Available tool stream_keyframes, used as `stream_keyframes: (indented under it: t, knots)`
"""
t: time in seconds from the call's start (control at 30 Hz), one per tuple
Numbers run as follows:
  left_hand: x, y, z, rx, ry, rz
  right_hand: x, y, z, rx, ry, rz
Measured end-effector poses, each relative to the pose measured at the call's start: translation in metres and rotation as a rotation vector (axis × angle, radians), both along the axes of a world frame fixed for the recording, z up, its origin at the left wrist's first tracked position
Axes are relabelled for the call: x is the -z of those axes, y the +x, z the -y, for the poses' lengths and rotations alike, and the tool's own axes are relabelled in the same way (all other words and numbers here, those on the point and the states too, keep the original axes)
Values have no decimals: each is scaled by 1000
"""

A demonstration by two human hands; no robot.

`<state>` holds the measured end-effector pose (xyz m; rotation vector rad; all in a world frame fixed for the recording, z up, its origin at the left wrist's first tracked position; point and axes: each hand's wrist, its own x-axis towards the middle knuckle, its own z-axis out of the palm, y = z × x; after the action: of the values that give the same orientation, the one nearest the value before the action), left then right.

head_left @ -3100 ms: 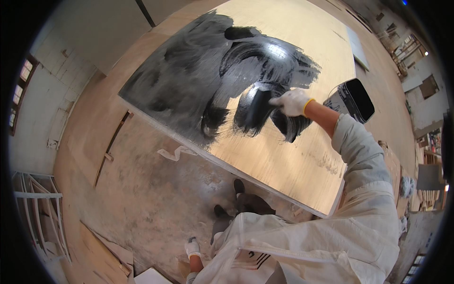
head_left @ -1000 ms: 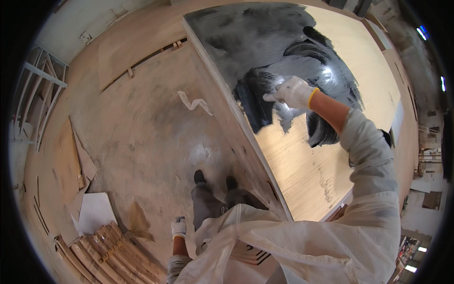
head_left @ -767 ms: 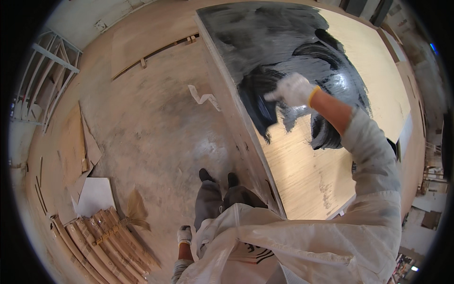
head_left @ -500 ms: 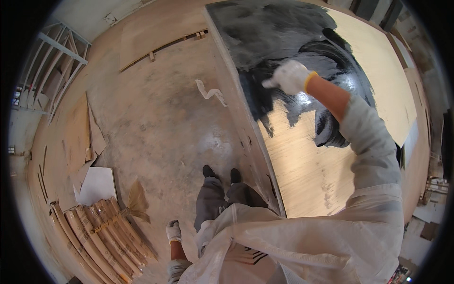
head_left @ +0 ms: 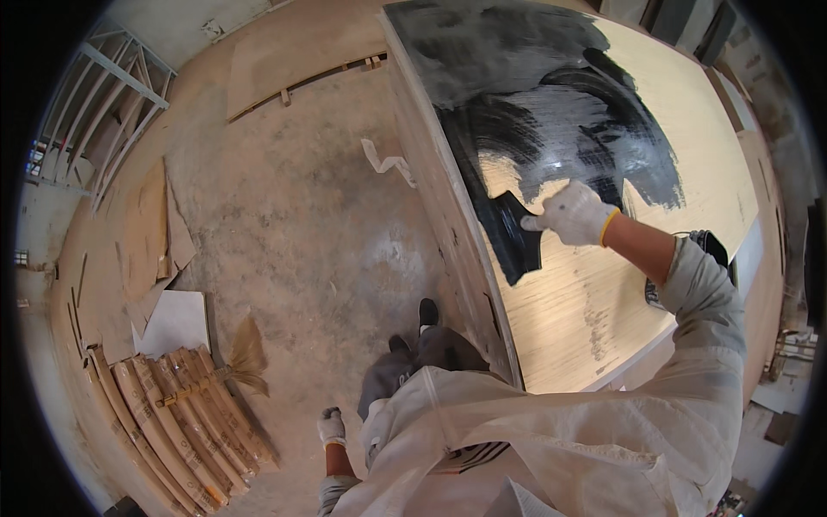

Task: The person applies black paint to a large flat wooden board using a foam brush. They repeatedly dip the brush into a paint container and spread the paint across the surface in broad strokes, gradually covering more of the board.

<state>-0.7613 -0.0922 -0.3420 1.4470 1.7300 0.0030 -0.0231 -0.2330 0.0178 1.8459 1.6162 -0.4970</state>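
Observation:
My right hand point(head_left: 579, 214), in a white knit glove with a yellow cuff, is closed on a wide, flat black paintbrush point(head_left: 510, 244). The glove hides its handle. The brush rests on a pale wood-grain board point(head_left: 568, 323), near its left edge. Wet, streaky black coating point(head_left: 517, 56) covers the far part of the board and runs down its left side to the brush. My left hand point(head_left: 330, 426), also gloved and with greyed fingertips, hangs low beside my leg. Its fingers are curled and nothing shows in them.
A dark container point(head_left: 714, 248) is partly hidden behind my right forearm. Brown wrapped bundles point(head_left: 177, 422) lie on the floor at the lower left, beside a white sheet point(head_left: 175, 321) and a straw-like brush head point(head_left: 247, 355). A metal rack point(head_left: 121, 77) stands at the far left.
My right hand has come nearer to me along the board, bringing the brush with it. A fresh black band now extends down the left side. My left hand has shifted slightly.

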Motion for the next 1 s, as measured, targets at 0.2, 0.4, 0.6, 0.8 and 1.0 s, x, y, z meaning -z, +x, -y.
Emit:
stream_keyframes:
  t: [0.2, 0.4, 0.6, 0.8, 1.0]
  knots:
    - [0, -7, -4, 89, -67, -41, 21, 33, -45, 210, 191, -6]
    - [46, -48, 7, -233, 23, 390, 18, -28, 22, 99, 84, 43]
    - [79, -99, 113, -197, -139, 201, 18, -69, 80, 54, 25, 103]
    - [70, -131, 157, -173, -248, 74, -1, -56, 13, 133, 31, 248]
    - [74, -128, 147, -286, -225, 183, 11, -115, 95, 61, -39, 126]
